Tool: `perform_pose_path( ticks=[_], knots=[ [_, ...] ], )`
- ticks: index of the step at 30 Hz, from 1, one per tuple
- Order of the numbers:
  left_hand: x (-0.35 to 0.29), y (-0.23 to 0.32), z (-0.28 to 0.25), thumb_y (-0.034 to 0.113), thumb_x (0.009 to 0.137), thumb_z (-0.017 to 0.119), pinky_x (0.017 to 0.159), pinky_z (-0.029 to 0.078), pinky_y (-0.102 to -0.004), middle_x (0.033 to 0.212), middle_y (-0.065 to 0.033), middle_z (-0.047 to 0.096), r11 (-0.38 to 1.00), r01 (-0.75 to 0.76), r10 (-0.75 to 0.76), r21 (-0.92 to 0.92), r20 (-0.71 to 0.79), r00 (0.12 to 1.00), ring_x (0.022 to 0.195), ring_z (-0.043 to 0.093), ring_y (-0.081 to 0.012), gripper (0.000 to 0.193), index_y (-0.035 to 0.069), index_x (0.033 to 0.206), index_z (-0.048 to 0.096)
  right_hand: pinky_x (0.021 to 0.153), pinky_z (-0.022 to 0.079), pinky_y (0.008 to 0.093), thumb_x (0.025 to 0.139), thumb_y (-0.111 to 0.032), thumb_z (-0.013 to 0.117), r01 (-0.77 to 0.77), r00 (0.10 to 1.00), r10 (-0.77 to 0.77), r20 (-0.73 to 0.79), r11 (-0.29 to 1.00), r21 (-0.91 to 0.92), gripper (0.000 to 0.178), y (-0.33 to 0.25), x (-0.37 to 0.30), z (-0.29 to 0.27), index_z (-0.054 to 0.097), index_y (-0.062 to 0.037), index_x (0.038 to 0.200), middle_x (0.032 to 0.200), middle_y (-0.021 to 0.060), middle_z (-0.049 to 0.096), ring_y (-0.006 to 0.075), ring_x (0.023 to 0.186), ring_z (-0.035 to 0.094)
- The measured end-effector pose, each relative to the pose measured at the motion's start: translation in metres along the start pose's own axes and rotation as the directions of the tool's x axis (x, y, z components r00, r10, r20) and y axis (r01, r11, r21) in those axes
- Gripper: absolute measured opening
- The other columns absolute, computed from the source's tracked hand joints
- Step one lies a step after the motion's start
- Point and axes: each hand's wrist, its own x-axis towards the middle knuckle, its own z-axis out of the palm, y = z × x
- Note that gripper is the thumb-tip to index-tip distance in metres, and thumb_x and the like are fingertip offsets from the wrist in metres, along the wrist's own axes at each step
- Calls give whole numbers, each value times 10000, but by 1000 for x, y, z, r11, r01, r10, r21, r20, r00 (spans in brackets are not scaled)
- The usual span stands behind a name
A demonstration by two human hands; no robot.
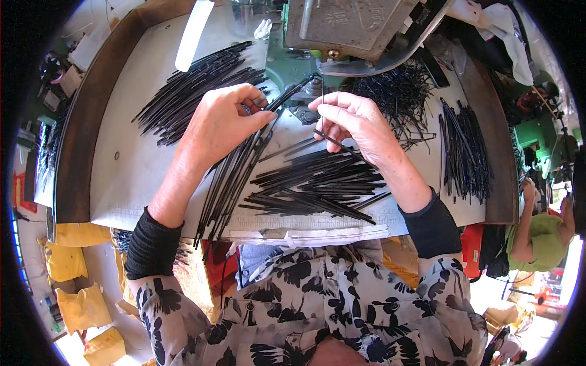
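My left hand (229, 116) is closed, thumb and fingers pinching a bundle of long thin black rods (235, 177). The bundle slants from the machine's work point down over the table's near edge. My right hand (354, 122) is closed around a thin black rod (348, 148) that runs beneath the palm. Another thin upright piece (323, 88) shows by its fingertips, close under the machine head (348, 30). I cannot make out whether the two pieces are joined. Both hands are just in front of the green machine base (278, 61).
Black rods lie in piles at the far left (195, 91), near middle (317, 183) and far right (467, 152). A tangled heap of bent black pieces (397, 91) is right of the machine. A raised brown rim (76, 152) borders the white table (113, 177). Another person (540, 238) is at right.
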Motion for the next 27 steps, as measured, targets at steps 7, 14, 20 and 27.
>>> perform_pose_path(
  ticks=[7,14,20,27],
  knots=[
    [-2,2,2,182,725,727,592,483,-256,745,-81,639,999,37,-36,-19,18,999,640,599,-103,268,-9,879,618,448,445,194,898,-207,525,14,1000,-13,-21,1000,16,277,2,1,0,584,38,1013,709,96,615,107,511,582],
    [-5,7,4,172,720,725,582,484,-266,747,-95,646,1000,3,-3,21,10,1000,625,613,-132,270,-13,883,616,453,441,173,904,-190,502,-15,1000,13,-25,997,-81,268,-2,0,0,579,33,1031,713,59,586,86,517,572],
    [-5,7,5,166,723,726,569,475,-255,736,-81,641,1000,-8,9,-8,10,1000,606,588,-109,255,-12,865,611,425,429,205,884,-179,534,-25,999,23,-35,998,-52,268,-2,1,-1,584,57,1001,692,109,603,116,487,577],
    [1,-2,1,201,748,714,571,452,-216,715,-58,636,906,206,-125,-369,232,965,634,552,-59,312,-54,891,607,423,435,209,881,-202,531,-60,998,60,0,997,51,291,-5,2,-3,586,57,1003,697,120,606,119,485,577]
  ],
)
